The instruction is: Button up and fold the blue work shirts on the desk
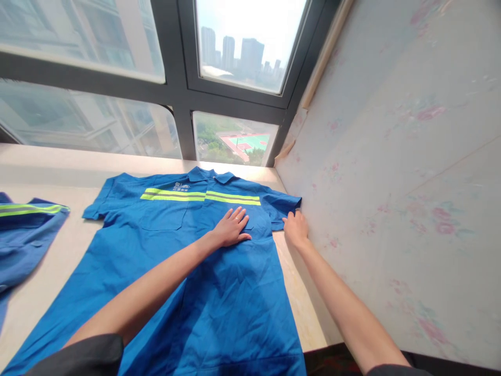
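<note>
A blue short-sleeved work shirt (160,266) with yellow-and-grey reflective stripes lies spread out, front side up, its collar toward the window. My left hand (234,228) rests flat on the chest below the right-hand stripe, fingers spread, partly covering a pocket. At the right sleeve's hem, my right hand (296,227) pinches the sleeve edge close to the wall. Its fingertips are partly hidden. White lettering and a small logo sit above the left stripe. The opposite sleeve lies flat at the left.
Another blue garment (27,230) with a reflective stripe lies at the left edge. Both lie on a pale ledge (301,297) under a dark-framed window (230,99). A flower-patterned wall (391,183) rises close on the right. The ledge's front edge shows at lower right.
</note>
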A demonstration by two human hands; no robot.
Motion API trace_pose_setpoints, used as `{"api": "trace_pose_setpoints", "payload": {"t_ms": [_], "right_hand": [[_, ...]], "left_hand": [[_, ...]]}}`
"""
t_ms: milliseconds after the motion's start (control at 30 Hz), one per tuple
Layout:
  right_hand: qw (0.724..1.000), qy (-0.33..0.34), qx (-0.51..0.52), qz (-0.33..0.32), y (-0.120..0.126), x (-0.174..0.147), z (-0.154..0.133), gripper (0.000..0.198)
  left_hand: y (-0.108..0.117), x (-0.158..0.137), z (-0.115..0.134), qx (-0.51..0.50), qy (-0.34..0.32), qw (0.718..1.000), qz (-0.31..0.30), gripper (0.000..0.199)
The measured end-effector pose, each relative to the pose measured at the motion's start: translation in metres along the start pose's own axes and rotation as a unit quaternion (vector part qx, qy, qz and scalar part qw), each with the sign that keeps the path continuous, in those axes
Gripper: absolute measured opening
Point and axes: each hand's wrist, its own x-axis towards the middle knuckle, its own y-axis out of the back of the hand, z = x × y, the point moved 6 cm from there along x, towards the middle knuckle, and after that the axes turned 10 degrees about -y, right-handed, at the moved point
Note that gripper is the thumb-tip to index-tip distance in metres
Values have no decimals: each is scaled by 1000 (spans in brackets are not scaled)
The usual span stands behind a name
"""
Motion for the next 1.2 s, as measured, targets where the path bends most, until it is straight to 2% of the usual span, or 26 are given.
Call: {"api": "trace_pose_setpoints", "payload": {"t_ms": [67, 100, 133, 167, 267, 333, 367, 467, 633, 700, 800, 833, 1033, 1200], "right_hand": [[997, 52, 1, 49, 6, -15, -15, 32], [995, 79, 2, 62, 5, -22, -22, 34], [993, 99, 4, 63, 3, -27, -27, 35], [993, 108, 6, 52, -2, -30, -29, 37], [994, 106, 20, -3, -20, -30, -26, 44], [993, 111, 26, -29, -29, -26, -19, 48], [992, 120, 27, -38, -32, -24, -16, 50], [988, 141, 26, -60, -36, -18, -9, 52], [986, 143, 34, -76, -38, -9, -9, 54], [986, 143, 36, -80, -38, -5, -10, 54], [984, 147, 34, -89, -40, 0, -9, 55], [984, 151, 33, -93, -40, 2, -9, 56], [976, 174, 31, -127, -46, 17, -5, 58], [973, 170, 54, -149, -51, 29, 0, 56]], "left_hand": [[12, 0, 22, 5, 32, 999, 2, 62], [17, 1, 40, 3, 26, 1000, 2, 56], [21, 1, 60, -12, 17, 1000, 1, 50], [23, 1, 81, -31, 8, 999, -4, 52], [10, -5, 143, -75, -42, 994, -65, 74], [-7, -13, 170, -89, -57, 989, -107, 72], [-13, -17, 177, -94, -58, 988, -111, 64], [-24, -26, 181, -116, -60, 986, -101, 35], [-18, -33, 179, -112, -46, 988, -92, 28], [-15, -39, 183, -104, -21, 990, -97, 37], [-14, -53, 193, -118, 1, 987, -114, 66], [-14, -59, 196, -125, -1, 986, -114, 70], [-16, -80, 200, -169, -31, 978, -115, 65], [-19, -85, 204, -178, -63, 975, -118, 79]]}}
